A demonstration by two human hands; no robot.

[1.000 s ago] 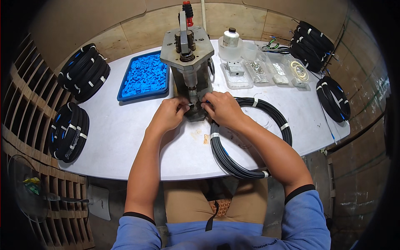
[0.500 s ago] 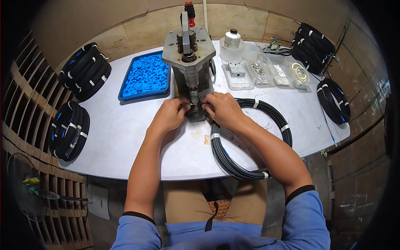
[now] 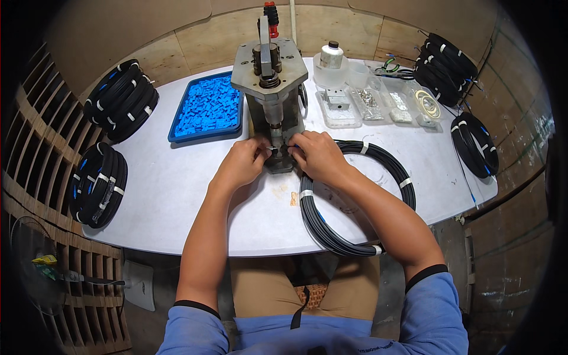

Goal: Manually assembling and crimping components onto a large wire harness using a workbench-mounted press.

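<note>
A cable end is pinched by both hands, left (image 3: 241, 164) and right (image 3: 318, 155), under the press (image 3: 273, 100), likely seating it; next call: steady alignment.

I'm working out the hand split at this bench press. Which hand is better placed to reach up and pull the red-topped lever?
Probably the right hand: the lever rises just right of the left hand, though both sit at the press base, so it is close.
</note>
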